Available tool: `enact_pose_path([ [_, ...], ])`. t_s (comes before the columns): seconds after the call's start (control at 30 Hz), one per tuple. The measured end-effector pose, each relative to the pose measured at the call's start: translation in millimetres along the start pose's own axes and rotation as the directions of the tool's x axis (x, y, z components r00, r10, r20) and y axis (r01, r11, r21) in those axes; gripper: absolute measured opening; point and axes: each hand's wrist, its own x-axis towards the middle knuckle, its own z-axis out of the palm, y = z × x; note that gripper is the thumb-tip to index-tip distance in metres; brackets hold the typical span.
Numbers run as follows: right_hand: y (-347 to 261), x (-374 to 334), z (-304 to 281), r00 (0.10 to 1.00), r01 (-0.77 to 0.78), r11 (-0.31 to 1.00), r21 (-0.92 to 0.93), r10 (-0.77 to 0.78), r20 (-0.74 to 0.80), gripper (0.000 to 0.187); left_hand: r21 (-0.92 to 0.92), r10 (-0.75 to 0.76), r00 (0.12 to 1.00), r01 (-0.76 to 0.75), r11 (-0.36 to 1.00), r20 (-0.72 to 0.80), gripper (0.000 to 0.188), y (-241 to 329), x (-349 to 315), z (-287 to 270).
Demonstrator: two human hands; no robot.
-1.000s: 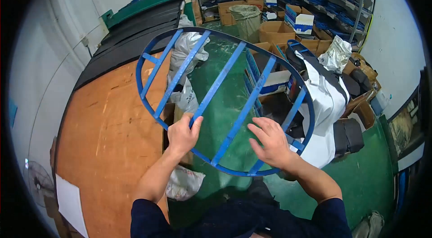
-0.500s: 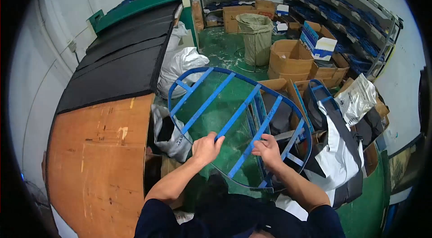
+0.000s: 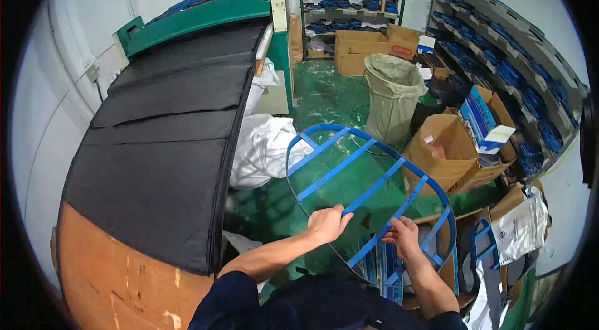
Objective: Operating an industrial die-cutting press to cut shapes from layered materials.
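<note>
Out in front of me I hold a large oval cutting die [image 3: 373, 186], a thin blue rim crossed by several blue bars. My left hand [image 3: 327, 225] is closed on the lower end of a middle bar, at the rim nearest me. Farther right, my right hand [image 3: 404, 236] has its fingers closed around the neighbouring bar. The die hangs above the green floor, and the floor shows through its gaps. To the left, black sheet material [image 3: 168, 118] lies in layers over a wooden table [image 3: 115, 267].
Behind the sheets stands a green press [image 3: 199, 21]. White sacks [image 3: 265, 149] lean beside the table. Ahead are a bagged bin [image 3: 393, 99] and cardboard boxes [image 3: 440, 146]. Shelves [image 3: 505, 68] with blue dies line the right wall. Below right sit boxes and a silver bag [image 3: 521, 224].
My view has moved forward toward the press and shelves. The die and both hands appear farther right and lower, with the same hold on the bars.
</note>
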Motion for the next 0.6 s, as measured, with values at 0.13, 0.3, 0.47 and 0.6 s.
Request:
enact_pose_path([
  [0.13, -42, 127, 26, 1.000, 0.017, 0.999, -0.041, -0.018, -0.005, 0.016, 0.003, 0.063, 0.995, -0.063, 0.998, -0.071, 0.037, -16, 130, -18],
  [0.3, -109, 291, 85, 0.998, 0.057, 0.992, -0.114, -0.055, 0.023, 0.022, 0.048, 0.107, 0.978, -0.100, 0.994, -0.181, 0.037, -49, 298, -58],
  [0.47, -203, 416, 143, 0.990, 0.070, 0.993, -0.092, -0.058, 0.127, 0.022, 0.051, 0.106, 0.964, -0.097, 0.994, -0.242, 0.032, -55, 437, -121],
  [0.6, -255, 527, 179, 0.981, 0.165, 0.984, -0.069, -0.157, 0.111, 0.020, 0.054, 0.170, 0.936, -0.161, 0.985, -0.307, 0.032, -73, 567, -150],
])
